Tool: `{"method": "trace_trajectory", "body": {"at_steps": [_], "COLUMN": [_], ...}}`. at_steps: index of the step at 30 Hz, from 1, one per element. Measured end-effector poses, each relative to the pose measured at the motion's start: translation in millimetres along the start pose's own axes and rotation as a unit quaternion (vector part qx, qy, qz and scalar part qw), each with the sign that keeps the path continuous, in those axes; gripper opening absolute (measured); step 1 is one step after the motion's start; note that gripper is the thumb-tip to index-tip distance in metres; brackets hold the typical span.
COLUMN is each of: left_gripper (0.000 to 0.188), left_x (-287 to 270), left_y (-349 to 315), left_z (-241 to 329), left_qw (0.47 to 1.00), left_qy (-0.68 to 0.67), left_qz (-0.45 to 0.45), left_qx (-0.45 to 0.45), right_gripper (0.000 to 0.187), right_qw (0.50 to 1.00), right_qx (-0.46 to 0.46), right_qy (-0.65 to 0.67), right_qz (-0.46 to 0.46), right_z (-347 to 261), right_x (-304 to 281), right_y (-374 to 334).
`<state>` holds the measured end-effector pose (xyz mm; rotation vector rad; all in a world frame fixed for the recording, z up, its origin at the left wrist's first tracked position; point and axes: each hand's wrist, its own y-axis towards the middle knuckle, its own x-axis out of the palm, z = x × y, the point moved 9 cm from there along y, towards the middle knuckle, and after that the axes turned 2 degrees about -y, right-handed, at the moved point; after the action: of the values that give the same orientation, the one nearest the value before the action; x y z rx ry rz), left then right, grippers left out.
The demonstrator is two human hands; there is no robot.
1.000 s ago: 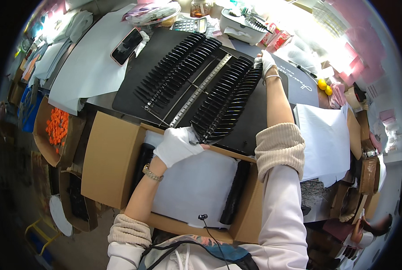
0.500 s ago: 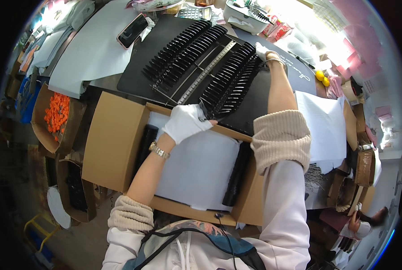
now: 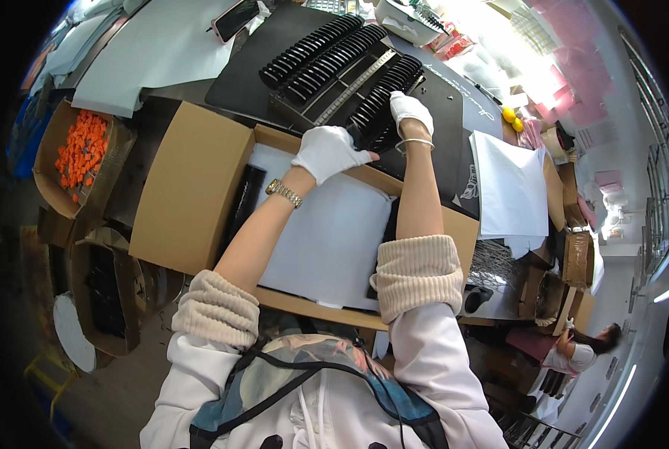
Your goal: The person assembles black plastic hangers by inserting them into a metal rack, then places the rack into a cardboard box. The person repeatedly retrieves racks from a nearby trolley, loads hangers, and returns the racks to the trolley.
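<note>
On the dark work board stands a metal rack (image 3: 349, 84) with a pale ruled strip along its middle and rows of glossy black curved pieces (image 3: 331, 60) on both sides. My left hand (image 3: 331, 153), in a white glove with bare thumb tip, is closed at the near end of the right-hand row (image 3: 379, 101). My right hand (image 3: 411, 112), also white-gloved, has its fingers bent against that row's right side, partway along. Both hands' fingertips are partly hidden by the gloves and the row. Below them is an open cardboard box (image 3: 181, 183) with white sheet lining (image 3: 319, 232).
A black roll (image 3: 246, 198) lies along the box's left inside. Boxes of orange pieces (image 3: 84, 150) and black pieces (image 3: 106, 292) are on the left. White paper (image 3: 506, 187) lies right, a phone (image 3: 236, 19) at the back. Another person (image 3: 566, 352) is at far right.
My right hand has come from the far end of the right-hand row toward me. The loose-looking outer row there has drawn in or dropped from sight. The view has shifted too.
</note>
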<state>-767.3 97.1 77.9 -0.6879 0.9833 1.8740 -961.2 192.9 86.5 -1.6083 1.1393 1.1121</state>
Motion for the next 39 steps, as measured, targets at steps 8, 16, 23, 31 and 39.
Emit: {"method": "trace_trajectory", "body": {"at_steps": [8, 16, 23, 31, 39], "left_gripper": [0.083, 0.077, 0.063, 0.031, 0.052], "left_x": [10.9, 0.5, 7.4, -58.8, -33.7], "left_y": [5.7, 4.7, 3.4, -76.4, -161.7], "left_z": [1.6, 4.7, -1.4, 6.3, -16.9], "left_qw": [0.98, 0.974, 0.965, 0.972, 0.983], "left_qy": [0.052, 0.008, 0.01, -0.17, -0.164], "left_qz": [-0.185, -0.226, -0.262, 0.157, -0.014], "left_qx": [-0.05, -0.029, -0.029, -0.04, -0.08], "right_gripper": [0.056, 0.03, 0.026, 0.02, 0.036], "right_qw": [0.981, 0.897, 0.862, 0.574, 0.324], "right_qx": [-0.157, -0.043, -0.062, 0.128, 0.111], "right_qy": [0.032, 0.291, 0.481, 0.794, 0.81], "right_qz": [-0.11, -0.331, -0.15, -0.153, -0.476], "right_z": [-13.0, -9.1, 12.5, 51.5, -27.0], "right_x": [26.5, 15.7, 49.5, 142.9, 173.9], "right_y": [-68.7, -136.7, -139.9, -213.0, -284.0]}}
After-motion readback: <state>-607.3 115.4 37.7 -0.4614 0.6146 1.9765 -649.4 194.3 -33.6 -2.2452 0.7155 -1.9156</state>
